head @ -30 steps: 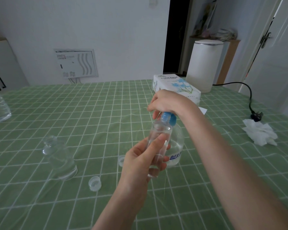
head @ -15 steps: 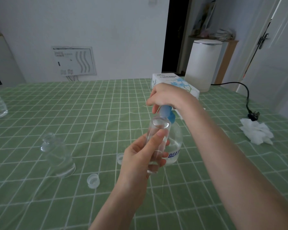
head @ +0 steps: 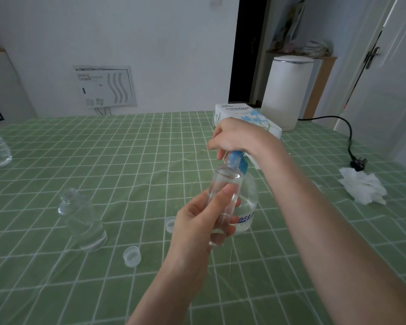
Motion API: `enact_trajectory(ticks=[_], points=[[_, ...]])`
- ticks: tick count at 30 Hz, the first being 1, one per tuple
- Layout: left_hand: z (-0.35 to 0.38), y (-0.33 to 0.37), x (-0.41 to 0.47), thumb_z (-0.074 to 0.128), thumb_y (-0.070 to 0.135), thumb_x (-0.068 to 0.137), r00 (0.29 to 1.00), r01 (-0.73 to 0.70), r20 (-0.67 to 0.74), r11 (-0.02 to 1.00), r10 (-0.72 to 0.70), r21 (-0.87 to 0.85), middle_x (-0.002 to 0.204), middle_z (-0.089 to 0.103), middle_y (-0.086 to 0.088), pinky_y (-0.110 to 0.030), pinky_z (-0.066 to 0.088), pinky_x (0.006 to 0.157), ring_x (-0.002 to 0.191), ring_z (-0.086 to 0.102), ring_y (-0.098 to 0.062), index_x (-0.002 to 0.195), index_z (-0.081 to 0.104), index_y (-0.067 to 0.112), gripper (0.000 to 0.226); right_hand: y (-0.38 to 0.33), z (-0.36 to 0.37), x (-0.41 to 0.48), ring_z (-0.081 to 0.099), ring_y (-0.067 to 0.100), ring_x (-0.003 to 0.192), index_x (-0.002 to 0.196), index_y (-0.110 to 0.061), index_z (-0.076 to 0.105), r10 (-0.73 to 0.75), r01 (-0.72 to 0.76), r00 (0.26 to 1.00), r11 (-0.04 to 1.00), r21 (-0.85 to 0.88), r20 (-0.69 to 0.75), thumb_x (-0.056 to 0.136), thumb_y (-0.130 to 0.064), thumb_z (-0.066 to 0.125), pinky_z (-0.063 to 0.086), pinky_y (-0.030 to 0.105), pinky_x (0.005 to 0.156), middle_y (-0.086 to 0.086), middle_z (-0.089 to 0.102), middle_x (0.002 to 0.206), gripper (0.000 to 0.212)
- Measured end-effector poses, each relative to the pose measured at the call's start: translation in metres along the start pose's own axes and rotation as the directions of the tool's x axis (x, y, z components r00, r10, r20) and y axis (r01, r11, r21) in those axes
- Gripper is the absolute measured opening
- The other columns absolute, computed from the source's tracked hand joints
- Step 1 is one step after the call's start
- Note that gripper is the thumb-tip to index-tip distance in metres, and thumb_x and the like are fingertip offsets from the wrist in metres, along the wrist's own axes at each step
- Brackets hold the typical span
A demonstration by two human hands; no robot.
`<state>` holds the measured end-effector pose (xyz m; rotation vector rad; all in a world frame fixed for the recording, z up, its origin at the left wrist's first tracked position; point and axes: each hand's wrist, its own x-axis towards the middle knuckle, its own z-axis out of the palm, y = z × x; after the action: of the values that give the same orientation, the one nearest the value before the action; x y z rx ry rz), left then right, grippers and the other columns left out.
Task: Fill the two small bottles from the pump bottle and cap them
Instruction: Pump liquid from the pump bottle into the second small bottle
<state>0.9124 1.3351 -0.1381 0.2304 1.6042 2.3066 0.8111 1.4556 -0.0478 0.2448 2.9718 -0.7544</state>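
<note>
At the near edge of the desk, toward six o'clock, the left hand wraps thumb and fingers round one small bottle. The bottle is held clear of the cloth, its mouth up against the blue pump head. Just beyond, at one o'clock from that bottle, the right hand is curled over the top of the pump head. The pump bottle stands on the desk.

More of the blue stem shows under the palm than a second ago. The pump has risen, so I judge one stroke is over and another is due.

At nine o'clock the second small bottle stands open, with two caps lying between it and the hands; neither bottle is capped.

The right hand hides the nozzle, and the liquid level in the held bottle is hard to read. A tissue box sits at twelve o'clock.
</note>
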Motion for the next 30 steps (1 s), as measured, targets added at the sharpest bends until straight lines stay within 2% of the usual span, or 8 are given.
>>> enact_trajectory(ticks=[2,4,8,10,14,22,26,30], points=[[0.0,0.0,0.0,0.075,0.054,0.054,1.0,-0.01,0.004,1.0,0.01,-0.006,0.072,0.072,0.001,-0.028,0.039,0.061,0.054,0.059,-0.006,0.079,0.077,0.025,0.038,-0.001,-0.003,0.0,0.061,0.022,0.084,0.116,-0.009,0.06,-0.006,0.006,1.0,1.0,-0.007,-0.021,0.091,-0.022,0.057,0.046,0.031,0.076,0.009,0.071,0.109,0.029],[0.001,0.0,0.001,0.074,0.055,0.054,1.0,-0.014,0.007,1.0,0.014,-0.011,0.071,0.071,0.001,-0.028,0.039,0.061,0.053,0.059,-0.006,0.078,0.077,0.025,0.039,-0.001,-0.003,0.001,0.059,0.021,0.082,0.117,-0.008,0.059,-0.004,0.004,1.0,1.0,0.0,-0.016,0.091,-0.021,0.057,0.045,0.03,0.074,0.009,0.071,0.11,0.029],[0.0,0.0,0.001,0.074,0.055,0.054,1.0,-0.017,0.006,1.0,0.017,-0.005,0.072,0.072,0.002,-0.028,0.039,0.061,0.054,0.059,-0.006,0.078,0.077,0.026,0.038,-0.001,-0.001,0.0,0.067,0.024,0.102,0.119,-0.012,0.056,0.009,-0.01,1.0,1.0,0.018,0.015,0.09,-0.024,0.058,0.045,0.029,0.071,0.006,0.071,0.109,0.031],[0.0,0.0,0.001,0.074,0.055,0.053,1.0,-0.012,0.002,1.0,0.012,-0.005,0.073,0.072,0.002,-0.027,0.04,0.061,0.054,0.059,-0.006,0.079,0.077,0.025,0.04,0.0,0.001,0.0,0.067,0.025,0.105,0.118,-0.012,0.057,0.014,-0.014,1.0,1.0,0.023,0.017,0.09,-0.023,0.058,0.047,0.031,0.074,0.007,0.071,0.109,0.03],[0.001,-0.001,0.002,0.077,0.052,0.056,1.0,0.005,-0.017,1.0,-0.005,0.004,0.071,0.071,0.0,-0.028,0.04,0.061,0.054,0.058,-0.007,0.08,0.077,0.024,0.037,0.004,0.006,0.001,0.066,0.027,0.105,0.12,-0.01,0.056,0.024,-0.025,0.999,0.999,0.037,0.038,0.09,-0.022,0.06,0.052,0.038,0.091,0.009,0.07,0.111,0.032],[0.0,-0.001,0.0,0.078,0.052,0.058,1.0,-0.002,-0.004,1.0,0.002,0.005,0.071,0.071,0.0,-0.027,0.04,0.061,0.054,0.058,-0.007,0.083,0.077,0.023,0.039,0.0,0.003,-0.002,0.068,0.027,0.104,0.117,-0.005,0.06,-0.014,0.014,1.0,1.0,0.021,-0.002,0.092,-0.019,0.057,0.052,0.038,0.091,0.012,0.072,0.109,0.029],[-0.001,0.0,0.001,0.077,0.053,0.056,1.0,-0.01,0.005,1.0,0.01,0.0,0.072,0.071,0.002,-0.026,0.04,0.06,0.053,0.058,-0.006,0.081,0.077,0.025,0.038,-0.004,-0.003,-0.004,0.069,0.026,0.099,0.117,-0.004,0.061,-0.04,0.039,0.999,0.999,-0.01,-0.027,0.093,-0.019,0.056,0.052,0.034,0.085,0.012,0.073,0.107,0.029],[-0.001,0.0,0.001,0.075,0.05,0.061,1.0,-0.007,0.0,1.0,0.007,0.002,0.072,0.071,0.002,-0.027,0.041,0.061,0.054,0.059,-0.006,0.08,0.077,0.025,0.032,-0.005,-0.002,-0.004,0.068,0.029,0.105,0.118,-0.003,0.061,-0.032,0.032,0.999,0.999,-0.002,0.01,0.093,-0.019,0.057,0.052,0.043,0.096,0.015,0.072,0.11,0.03]])
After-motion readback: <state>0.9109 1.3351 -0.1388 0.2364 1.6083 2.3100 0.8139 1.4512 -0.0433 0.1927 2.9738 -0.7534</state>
